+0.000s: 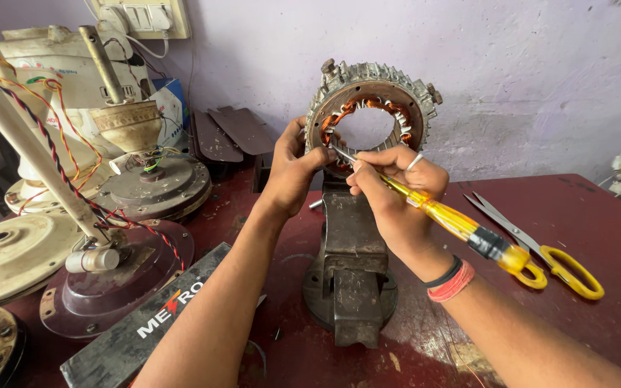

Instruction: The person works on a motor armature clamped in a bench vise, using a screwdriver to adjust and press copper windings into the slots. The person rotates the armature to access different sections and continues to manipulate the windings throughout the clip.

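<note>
Probing stator (372,115) — screwdriver (440,215) in right hand (389,183), left hand (292,169) steadying.

Single head-worn view, close above the red workbench (583,215), facing forward and down toward the wall.

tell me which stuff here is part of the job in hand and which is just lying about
In use:
- motor ring with copper windings, upright on the vise
- vise
- screwdriver with yellow handle, in the right hand
- left hand, gripping the ring's rim

Lying about:
- scissors with yellow handles
- fan parts and wires on the left
- dark flat box
</note>
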